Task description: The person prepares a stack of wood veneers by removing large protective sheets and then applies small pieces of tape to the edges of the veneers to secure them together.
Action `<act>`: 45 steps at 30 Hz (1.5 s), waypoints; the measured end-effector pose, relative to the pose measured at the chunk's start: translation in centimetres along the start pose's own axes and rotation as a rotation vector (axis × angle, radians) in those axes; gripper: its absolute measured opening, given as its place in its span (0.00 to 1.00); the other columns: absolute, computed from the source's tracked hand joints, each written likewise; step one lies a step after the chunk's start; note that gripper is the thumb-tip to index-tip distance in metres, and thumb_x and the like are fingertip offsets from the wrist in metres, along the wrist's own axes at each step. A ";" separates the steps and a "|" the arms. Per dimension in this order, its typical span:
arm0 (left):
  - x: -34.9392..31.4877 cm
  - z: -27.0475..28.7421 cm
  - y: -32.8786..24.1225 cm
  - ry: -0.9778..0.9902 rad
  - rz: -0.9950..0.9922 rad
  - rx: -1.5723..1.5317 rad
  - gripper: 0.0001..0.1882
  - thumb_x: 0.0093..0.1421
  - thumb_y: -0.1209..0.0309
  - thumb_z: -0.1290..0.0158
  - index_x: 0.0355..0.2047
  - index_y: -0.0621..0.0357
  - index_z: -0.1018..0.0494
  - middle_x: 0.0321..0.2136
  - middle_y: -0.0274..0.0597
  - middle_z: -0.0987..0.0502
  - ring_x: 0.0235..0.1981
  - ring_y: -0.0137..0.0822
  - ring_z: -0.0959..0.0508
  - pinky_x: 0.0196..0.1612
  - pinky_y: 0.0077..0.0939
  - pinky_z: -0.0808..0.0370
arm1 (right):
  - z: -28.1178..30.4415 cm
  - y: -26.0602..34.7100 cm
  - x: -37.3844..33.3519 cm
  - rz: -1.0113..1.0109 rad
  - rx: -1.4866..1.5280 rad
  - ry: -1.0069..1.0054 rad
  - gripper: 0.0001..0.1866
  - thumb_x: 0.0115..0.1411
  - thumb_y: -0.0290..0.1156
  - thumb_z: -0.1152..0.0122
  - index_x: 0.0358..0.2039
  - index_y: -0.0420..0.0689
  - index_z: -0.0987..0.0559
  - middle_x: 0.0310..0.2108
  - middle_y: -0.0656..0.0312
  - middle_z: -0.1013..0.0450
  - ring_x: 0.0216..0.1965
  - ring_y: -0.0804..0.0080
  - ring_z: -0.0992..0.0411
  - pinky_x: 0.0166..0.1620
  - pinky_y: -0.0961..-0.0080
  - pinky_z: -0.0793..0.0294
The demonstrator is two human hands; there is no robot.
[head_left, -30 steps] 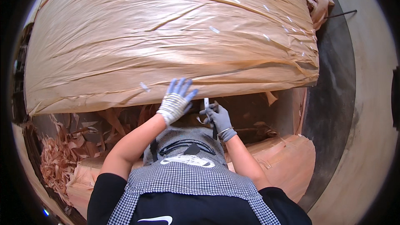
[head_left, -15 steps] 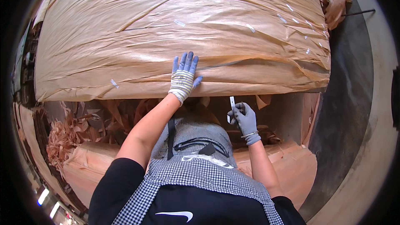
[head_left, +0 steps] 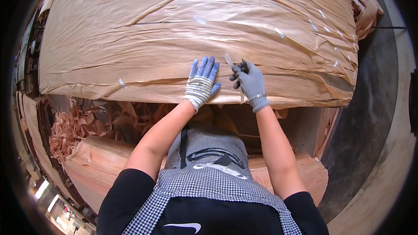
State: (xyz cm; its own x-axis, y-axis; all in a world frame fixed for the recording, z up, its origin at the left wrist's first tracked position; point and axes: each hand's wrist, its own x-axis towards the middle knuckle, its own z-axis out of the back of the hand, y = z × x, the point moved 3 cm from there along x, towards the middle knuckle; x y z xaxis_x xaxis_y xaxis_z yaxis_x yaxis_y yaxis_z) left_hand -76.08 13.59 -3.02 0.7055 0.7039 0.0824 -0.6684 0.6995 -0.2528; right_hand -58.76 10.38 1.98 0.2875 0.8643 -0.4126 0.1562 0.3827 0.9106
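Head view: the left hand (head_left: 200,85) lies flat at the centre of the frame, fully open, palm down on the brown sheet (head_left: 130,56) close to its lower edge, with four fingers straight and the thumb out toward the right. Its glove is blue at the fingers and striped white and yellow over the back, with a faint dark mark there that is too blurred to read. Just beside it, right of centre, the right hand (head_left: 251,80) is curled in a grey glove, thumb and fingers pinching a pale strip of tape (head_left: 229,59) whose upper end sticks up to the left over the sheet. A thin dark piece (head_left: 244,66) shows at the same fingers, perhaps a small tool, though it is too small to be sure. A thin band (head_left: 257,97) circles the right wrist. The sheet fills the upper half of the frame, wrinkled, with short pieces of tape (head_left: 123,83) dotted across it, most of them toward the upper right. At the bottom of the frame, the black shirt (head_left: 217,213) bears a white curved mark (head_left: 183,226), and the checked apron (head_left: 217,187) has a white printed shape (head_left: 222,170). Shredded wood (head_left: 72,130) is heaped at the left.
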 end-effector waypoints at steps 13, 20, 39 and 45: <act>3.3 0.1 -0.5 0.102 -0.139 -0.076 0.36 0.57 0.55 0.48 0.64 0.51 0.41 0.66 0.40 0.42 0.68 0.42 0.45 0.70 0.47 0.58 | 1.9 -5.0 -1.0 -0.250 -0.173 -0.221 0.08 0.56 0.23 0.36 0.30 0.34 0.26 0.19 0.59 0.27 0.15 0.76 0.29 0.15 0.79 0.33; 2.6 -0.5 -2.9 0.054 -0.565 -0.033 0.32 0.51 0.63 0.44 0.59 0.53 0.34 0.60 0.46 0.34 0.63 0.47 0.37 0.68 0.46 0.47 | 2.8 -7.6 -1.2 -0.250 -0.526 -0.367 0.15 0.55 0.36 0.35 0.32 0.36 0.24 0.24 0.51 0.23 0.25 0.58 0.23 0.31 0.65 0.24; 2.1 1.2 -10.2 0.170 -0.175 0.073 0.33 0.48 0.70 0.42 0.57 0.58 0.35 0.63 0.54 0.40 0.66 0.55 0.44 0.68 0.53 0.52 | 28.3 -8.4 -22.6 -0.474 0.041 -0.323 0.16 0.64 0.41 0.41 0.40 0.39 0.26 0.31 0.58 0.20 0.17 0.81 0.28 0.16 0.87 0.36; 7.2 -4.0 -29.6 0.135 -0.437 -0.013 0.33 0.50 0.65 0.41 0.58 0.54 0.35 0.64 0.50 0.40 0.67 0.53 0.45 0.69 0.52 0.54 | 43.4 -9.4 -29.8 -0.377 0.063 -0.555 0.16 0.62 0.43 0.38 0.37 0.41 0.24 0.33 0.55 0.20 0.20 0.78 0.25 0.16 0.87 0.35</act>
State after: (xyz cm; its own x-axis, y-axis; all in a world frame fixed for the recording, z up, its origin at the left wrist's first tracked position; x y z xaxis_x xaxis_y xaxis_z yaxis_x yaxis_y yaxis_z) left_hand -50.24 -2.55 1.20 0.9457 0.3197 0.0581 -0.2985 0.9253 -0.2339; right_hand -27.83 -33.10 4.59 0.6431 0.3727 -0.6690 0.3909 0.5914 0.7053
